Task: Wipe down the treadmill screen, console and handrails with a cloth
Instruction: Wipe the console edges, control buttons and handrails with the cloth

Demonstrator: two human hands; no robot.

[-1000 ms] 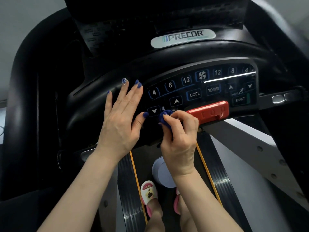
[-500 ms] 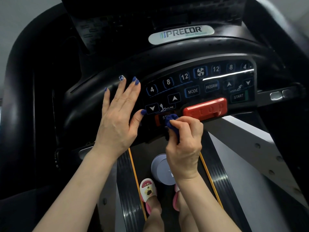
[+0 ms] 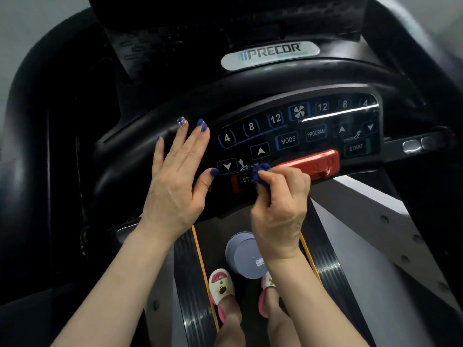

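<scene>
Pinching blue cloth (image 3: 261,175), right hand (image 3: 280,209) at console (image 3: 295,136); left hand (image 3: 175,181) spread flat.

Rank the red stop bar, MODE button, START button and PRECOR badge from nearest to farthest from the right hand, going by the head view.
From the right hand:
1. red stop bar, just above its knuckles.
2. MODE button, higher, mid-panel.
3. START button, off to the right.
4. PRECOR badge, far up on the console top.

Left of keypad: covered by flat left hand (image 3: 175,181).
Keypad (image 3: 288,140) upper rows: uncovered, reachable.
Lower keypad edge: blocked by right hand (image 3: 280,209) with cloth (image 3: 261,175) and red stop bar (image 3: 310,164).
</scene>
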